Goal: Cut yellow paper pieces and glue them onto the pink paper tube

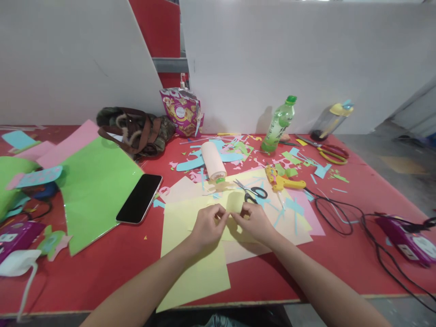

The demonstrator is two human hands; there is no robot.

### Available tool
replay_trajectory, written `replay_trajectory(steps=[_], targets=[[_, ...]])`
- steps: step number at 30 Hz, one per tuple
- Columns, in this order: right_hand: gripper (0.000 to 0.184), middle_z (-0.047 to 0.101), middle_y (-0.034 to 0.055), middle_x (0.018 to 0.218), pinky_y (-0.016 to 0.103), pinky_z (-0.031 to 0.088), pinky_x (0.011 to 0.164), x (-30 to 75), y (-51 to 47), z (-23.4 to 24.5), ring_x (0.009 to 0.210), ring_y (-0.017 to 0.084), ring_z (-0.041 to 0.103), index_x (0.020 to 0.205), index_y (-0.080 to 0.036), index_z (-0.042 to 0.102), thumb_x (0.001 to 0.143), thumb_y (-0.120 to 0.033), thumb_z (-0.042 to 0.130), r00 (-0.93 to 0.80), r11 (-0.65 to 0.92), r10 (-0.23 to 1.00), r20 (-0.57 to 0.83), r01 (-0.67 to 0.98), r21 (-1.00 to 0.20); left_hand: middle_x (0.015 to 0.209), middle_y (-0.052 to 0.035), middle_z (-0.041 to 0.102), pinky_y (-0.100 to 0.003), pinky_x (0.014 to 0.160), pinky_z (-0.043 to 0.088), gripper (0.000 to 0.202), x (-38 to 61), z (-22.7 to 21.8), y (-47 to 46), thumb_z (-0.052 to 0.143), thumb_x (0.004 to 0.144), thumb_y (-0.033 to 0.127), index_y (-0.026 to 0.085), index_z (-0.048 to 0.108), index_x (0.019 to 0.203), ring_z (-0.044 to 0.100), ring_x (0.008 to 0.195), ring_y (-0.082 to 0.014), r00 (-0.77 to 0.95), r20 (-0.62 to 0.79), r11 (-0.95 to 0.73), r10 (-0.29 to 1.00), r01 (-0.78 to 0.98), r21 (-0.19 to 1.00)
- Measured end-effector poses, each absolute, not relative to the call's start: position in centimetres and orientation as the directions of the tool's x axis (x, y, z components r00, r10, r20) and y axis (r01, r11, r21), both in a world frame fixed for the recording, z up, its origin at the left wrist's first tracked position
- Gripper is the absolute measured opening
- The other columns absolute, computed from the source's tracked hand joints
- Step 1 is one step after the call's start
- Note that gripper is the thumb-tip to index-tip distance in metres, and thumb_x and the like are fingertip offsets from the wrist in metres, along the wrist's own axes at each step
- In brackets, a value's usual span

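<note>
Between the fingertips of both hands is a small yellow paper piece [235, 201], held up over larger yellow sheets. My left hand [210, 223] pinches its lower left corner, and my right hand [254, 221] pinches the lower right side. Just beyond the right hand lie black-handled scissors [254, 193], blades parted. A pale pink paper roll [213, 161] lies behind the paper piece, with a bit of green at its near end. Under the hands spread yellow paper sheets [194, 272] and a pale peach sheet.
A yellow glue gun [284, 180] with a black cord lies to the right. A phone [139, 199] rests partly on a green sheet [91, 181] at left. Paper scraps, a green bottle [279, 125], a snack bag [182, 113] and red-yellow scissors [332, 152] stand or lie farther back.
</note>
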State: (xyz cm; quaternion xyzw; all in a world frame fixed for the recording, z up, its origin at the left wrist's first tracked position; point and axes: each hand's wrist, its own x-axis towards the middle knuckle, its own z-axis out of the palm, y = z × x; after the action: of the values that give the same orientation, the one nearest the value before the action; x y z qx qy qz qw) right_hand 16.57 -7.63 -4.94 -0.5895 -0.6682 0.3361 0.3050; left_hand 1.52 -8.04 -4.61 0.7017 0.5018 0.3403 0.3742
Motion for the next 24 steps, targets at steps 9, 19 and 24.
replay_trajectory(steps=[9,19,24], targets=[[0.015,0.052,-0.0013,0.048,0.022,0.038,0.047,16.7,-7.5,-4.1,0.047,0.011,0.047,0.051,-0.019,0.045,0.065,-0.023,0.049,-0.090,0.121,0.992,0.086,0.538,-0.834,0.054,0.0004,0.052,-0.022,0.053,0.037,0.022,1.6,-4.4,-7.9,0.045,0.076,0.026,0.017,0.046,0.056,0.048,0.052,-0.0114,0.187,0.108,-0.187,0.976,0.480,0.857],[0.015,0.060,0.0033,0.061,0.025,0.045,0.051,17.7,-6.7,-5.1,0.053,0.013,0.053,0.064,-0.018,0.055,0.069,-0.032,0.051,0.096,0.030,0.993,0.073,0.392,-0.919,0.049,0.0016,0.052,-0.021,0.043,0.039,0.024,0.8,-3.9,-7.1,0.048,0.075,0.031,0.019,0.043,0.055,0.048,0.041,-0.0095,0.012,0.013,-0.016,1.000,0.292,0.956],[0.014,0.061,0.0035,0.066,0.025,0.046,0.057,17.0,-7.2,-5.1,0.060,0.014,0.056,0.072,-0.016,0.058,0.068,-0.029,0.053,-0.147,0.082,0.989,0.026,0.390,-0.917,0.049,0.0017,0.052,-0.021,0.044,0.040,0.024,1.3,-4.3,-7.7,0.046,0.077,0.030,0.017,0.046,0.057,0.049,0.041,-0.0095,0.156,-0.031,-0.023,0.987,0.334,0.942]])
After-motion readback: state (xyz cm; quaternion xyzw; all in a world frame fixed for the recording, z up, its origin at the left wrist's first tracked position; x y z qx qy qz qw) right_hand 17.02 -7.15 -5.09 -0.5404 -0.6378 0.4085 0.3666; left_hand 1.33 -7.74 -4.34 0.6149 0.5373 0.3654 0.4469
